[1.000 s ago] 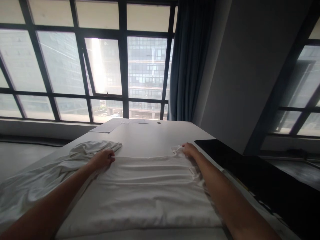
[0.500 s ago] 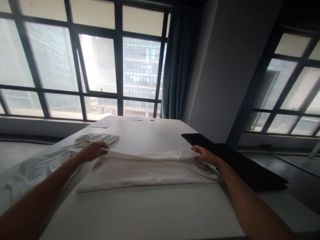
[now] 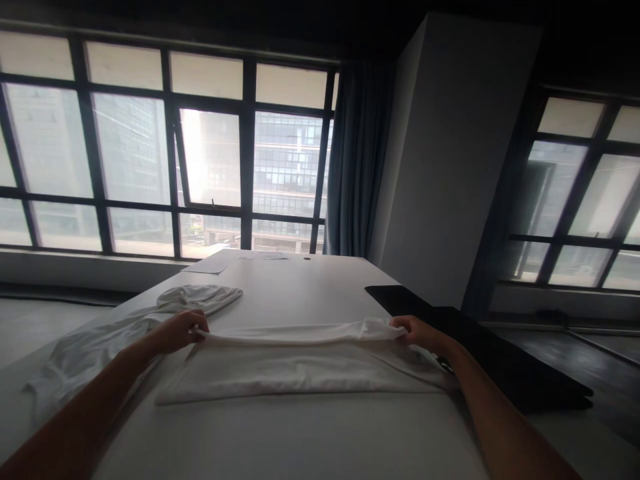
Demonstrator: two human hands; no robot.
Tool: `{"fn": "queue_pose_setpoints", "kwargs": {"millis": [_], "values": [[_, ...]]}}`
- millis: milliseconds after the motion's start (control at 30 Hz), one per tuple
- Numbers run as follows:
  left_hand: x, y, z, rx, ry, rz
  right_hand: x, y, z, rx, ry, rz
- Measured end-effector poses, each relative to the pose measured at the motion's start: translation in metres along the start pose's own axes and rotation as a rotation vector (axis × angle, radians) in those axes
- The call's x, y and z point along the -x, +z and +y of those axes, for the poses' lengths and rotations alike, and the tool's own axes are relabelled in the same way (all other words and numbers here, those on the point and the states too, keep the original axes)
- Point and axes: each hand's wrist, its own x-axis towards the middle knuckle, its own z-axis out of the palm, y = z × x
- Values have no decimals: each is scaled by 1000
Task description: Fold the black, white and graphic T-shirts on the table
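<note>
A white cloth point(image 3: 300, 367) lies folded in a wide band across the white table point(image 3: 300, 440), its far edge slightly raised. My left hand point(image 3: 185, 329) is closed on the far left corner of this cloth, pinching it. At the far right corner my right hand point(image 3: 416, 332) also pinches the fabric, fingers closed. A second white cloth point(image 3: 100, 347) lies crumpled on the left, partly behind my left forearm.
Black folded material point(image 3: 485, 353) lies along the table's right side. Paper sheets point(image 3: 206, 265) rest near the far left edge. Beyond the table are windows, a dark curtain point(image 3: 356, 160) and a pillar point(image 3: 440, 160).
The camera view has tilted up, so everything sits lower. My left hand has moved slightly outward to the left with the cloth's corner, and the cloth's far edge looks tauter.
</note>
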Motion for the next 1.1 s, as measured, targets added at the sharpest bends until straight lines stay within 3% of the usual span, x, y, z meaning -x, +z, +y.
{"fn": "queue_pose_setpoints", "kwargs": {"millis": [133, 200, 367, 500, 633, 700, 800, 867, 967, 1100], "values": [[3, -2, -4, 14, -26, -103, 16, -12, -3, -50, 84, -295], [4, -1, -3, 17, -50, -153, 17, -12, -4, 12, 72, -296], [3, 1, 6, 8, -49, -144, 2, 7, -14, 173, 23, -99], [-2, 12, 7, -5, -65, -34, -2, 23, -30, 160, 34, -264], [-6, 26, 0, -7, -27, 17, 5, 22, -36, 56, 59, -471], [-7, 31, -5, -20, -36, 23, 5, 20, -32, 97, 85, -386], [-7, 36, -11, -43, -85, 20, -4, 19, -21, 280, 77, -40], [-7, 38, -13, -62, -106, -2, -11, 23, -15, 390, 80, 76], [-7, 39, -11, -94, -131, -27, -20, 37, -11, 507, 164, -16], [-11, 40, -8, -149, -170, 36, -30, 63, -10, 592, 288, -95]]}}
